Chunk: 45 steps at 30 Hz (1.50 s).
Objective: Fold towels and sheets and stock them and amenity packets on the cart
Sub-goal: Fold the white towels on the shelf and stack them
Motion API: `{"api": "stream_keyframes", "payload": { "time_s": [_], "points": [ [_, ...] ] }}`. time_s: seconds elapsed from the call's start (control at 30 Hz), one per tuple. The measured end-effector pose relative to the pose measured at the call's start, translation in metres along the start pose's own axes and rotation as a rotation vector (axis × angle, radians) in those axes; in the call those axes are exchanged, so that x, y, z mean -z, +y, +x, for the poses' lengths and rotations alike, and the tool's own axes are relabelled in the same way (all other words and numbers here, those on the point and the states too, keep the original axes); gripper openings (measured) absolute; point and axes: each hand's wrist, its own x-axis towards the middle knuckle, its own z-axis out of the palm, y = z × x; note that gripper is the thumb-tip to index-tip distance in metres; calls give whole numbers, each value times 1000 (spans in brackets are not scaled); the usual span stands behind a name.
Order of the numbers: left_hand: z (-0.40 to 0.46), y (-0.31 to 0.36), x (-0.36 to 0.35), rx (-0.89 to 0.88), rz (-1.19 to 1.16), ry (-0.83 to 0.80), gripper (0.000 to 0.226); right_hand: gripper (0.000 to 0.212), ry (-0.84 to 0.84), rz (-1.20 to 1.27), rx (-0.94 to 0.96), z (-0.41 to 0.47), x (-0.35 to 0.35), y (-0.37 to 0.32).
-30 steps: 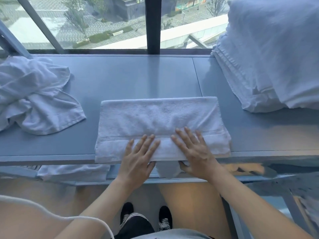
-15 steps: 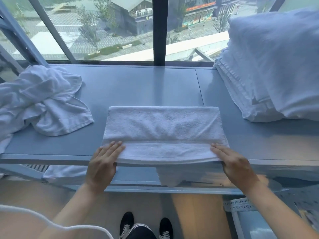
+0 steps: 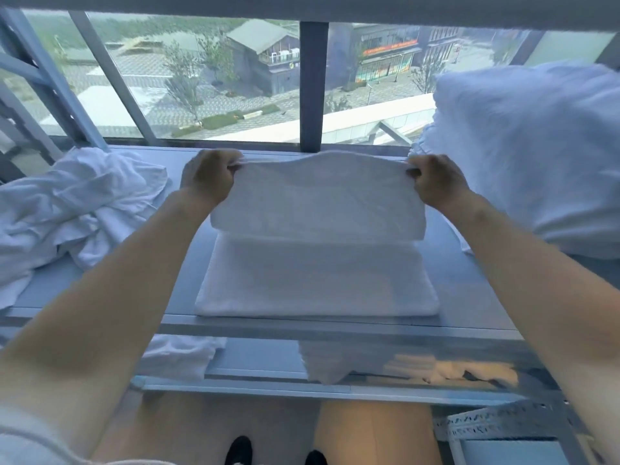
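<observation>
Change: you've lifted the white terry towel's (image 3: 317, 209) near edge away from you | grip: left hand (image 3: 208, 177), right hand (image 3: 436, 181) pinch its corners | fold halfway.

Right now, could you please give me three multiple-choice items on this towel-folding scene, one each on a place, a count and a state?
1. Where does the crumpled white linen lie?
A. On the person's left of the towel
B. On the floor
C. On the folded stack

2. How many hands grip the towel?
A. None
B. One
C. Two

3. What state is the towel in?
A. Rolled into a tube
B. Half lifted, its near part lying on the shelf
C. Hanging off the shelf edge

Answers: 1 A, the heap lies on the shelf at the left. 2 C, left hand and right hand each pinch a corner. 3 B, the raised edge arches over the flat part.
</observation>
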Motion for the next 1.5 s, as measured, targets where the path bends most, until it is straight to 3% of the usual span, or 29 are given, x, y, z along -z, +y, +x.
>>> {"api": "stream_keyframes", "payload": {
  "time_s": [0.1,0.2,0.27,0.37,0.57,0.67,0.8,1.07,1.2,1.37,1.5],
  "points": [
    [-3,4,15,-84,-56,201,24,20,294,11,90,-8,20,2],
    [-21,-9,25,-198,-109,246,32,22,411,117,207,-41,26,14],
    [-44,-18,22,-242,-117,225,42,21,388,156,294,-68,16,22],
    [-92,-28,-3,-258,-119,158,52,36,282,193,330,-115,-13,31],
    [-193,-46,-68,-228,-104,-66,49,62,8,238,262,-210,-75,45],
    [-220,-59,-80,-181,-91,-111,67,74,-73,249,201,-235,-88,48],
    [-233,-68,-77,-151,-14,-83,76,79,-49,214,210,-242,-90,47],
    [-178,-61,-48,-209,12,165,78,82,-31,197,150,-248,-101,41],
    [-199,-69,-65,-215,54,61,72,84,-42,189,123,-249,-104,42],
    [-228,-76,-78,-101,-83,-55,71,84,-2,192,125,-249,-107,42],
    [-207,-72,-60,41,-111,-150,57,74,-5,183,83,-251,-101,33]
  ]
}}
